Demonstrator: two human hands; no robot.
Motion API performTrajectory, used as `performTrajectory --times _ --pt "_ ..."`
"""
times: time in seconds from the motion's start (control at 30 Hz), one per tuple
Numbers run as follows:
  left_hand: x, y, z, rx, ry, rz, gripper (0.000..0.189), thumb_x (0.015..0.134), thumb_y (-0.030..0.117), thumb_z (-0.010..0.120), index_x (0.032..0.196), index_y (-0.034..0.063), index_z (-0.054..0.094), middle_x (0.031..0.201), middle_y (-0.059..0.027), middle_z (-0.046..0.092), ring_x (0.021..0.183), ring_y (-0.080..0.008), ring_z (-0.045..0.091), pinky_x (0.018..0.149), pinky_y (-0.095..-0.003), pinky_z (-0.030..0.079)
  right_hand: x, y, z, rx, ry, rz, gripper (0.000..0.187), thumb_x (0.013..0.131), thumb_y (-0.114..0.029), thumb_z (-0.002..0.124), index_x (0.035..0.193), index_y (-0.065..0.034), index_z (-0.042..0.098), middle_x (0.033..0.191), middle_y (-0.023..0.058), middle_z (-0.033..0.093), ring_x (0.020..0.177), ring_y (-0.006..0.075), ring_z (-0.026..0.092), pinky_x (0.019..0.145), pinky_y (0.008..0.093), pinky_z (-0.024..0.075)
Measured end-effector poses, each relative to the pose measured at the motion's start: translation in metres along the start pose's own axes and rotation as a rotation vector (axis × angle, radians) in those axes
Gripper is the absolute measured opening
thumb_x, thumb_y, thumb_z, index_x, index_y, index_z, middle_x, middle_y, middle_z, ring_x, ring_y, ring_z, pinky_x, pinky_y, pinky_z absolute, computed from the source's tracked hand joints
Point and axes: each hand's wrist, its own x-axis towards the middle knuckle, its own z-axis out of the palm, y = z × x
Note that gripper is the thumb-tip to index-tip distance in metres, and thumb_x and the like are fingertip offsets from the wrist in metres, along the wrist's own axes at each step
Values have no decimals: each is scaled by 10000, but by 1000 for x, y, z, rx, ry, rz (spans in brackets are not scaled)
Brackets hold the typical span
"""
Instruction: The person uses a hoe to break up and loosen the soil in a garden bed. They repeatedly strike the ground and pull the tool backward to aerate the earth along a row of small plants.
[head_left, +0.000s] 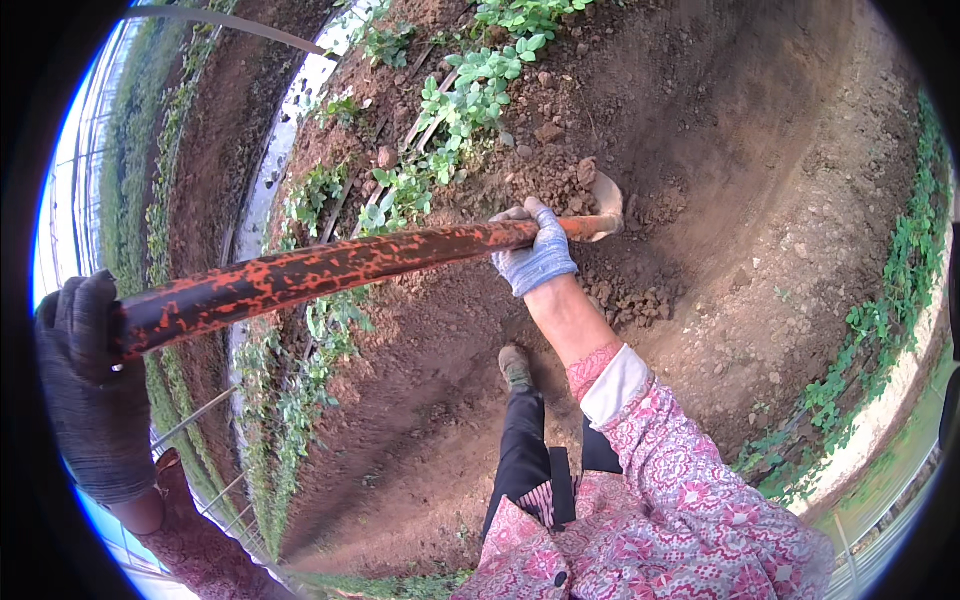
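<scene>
A long shovel handle (322, 274) with worn orange-red and dark paint runs from the left across the middle. My left hand (94, 382), in a dark knitted glove, grips its upper end at the far left. Lower down, near the blade, my right hand (534, 251) in a light blue-grey glove is closed around the shaft. The curved metal shovel blade (607, 202) lies at the base of the planted row, with loose soil clods (559, 180) on and beside it. Part of the blade is hidden by the soil.
Leafy green plants (480, 90) grow along the raised row, near dark strips. White plastic sheeting (259, 180) borders that row's far side. Another planted row (862, 330) curves along the right. My boot (515, 367) stands on the bare soil path (420, 450). Greenhouse poles (199, 416) show at lower left.
</scene>
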Motion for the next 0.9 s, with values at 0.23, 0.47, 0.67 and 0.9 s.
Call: performTrajectory --times 0.23,0.47,0.67,0.9 --pt "-21 40 86 70 210 -306 144 655 99 607 780 111 536 742 -49 577 737 -246 564 771 -385 429 23 -24 22 -111 -155 -152 179 794 -145 548 679 -62 439 571 47 482 557 226 501 606 401 476" --pt "-111 207 203 -611 -1162 -6 253 706 309 580 909 162 549 765 -98 631 729 -275 613 642 -382 453 36 -148 -114 -460 292 -346 175 756 -166 579 669 -106 440 516 39 450 448 205 467 482 373 444" --pt "-111 343 196 -930 -1108 -18 238 729 277 533 902 113 536 746 -142 623 707 -310 612 614 -406 469 76 -241 -146 -671 426 -418 203 764 -212 596 660 -122 446 499 37 443 418 208 465 428 356 429" --pt "-121 353 179 -1024 -1273 -36 243 757 237 494 956 99 516 848 -161 625 802 -316 610 682 -431 448 84 -212 -180 -1015 479 -393 194 792 -234 554 687 -98 464 501 65 473 415 224 477 420 357 428"
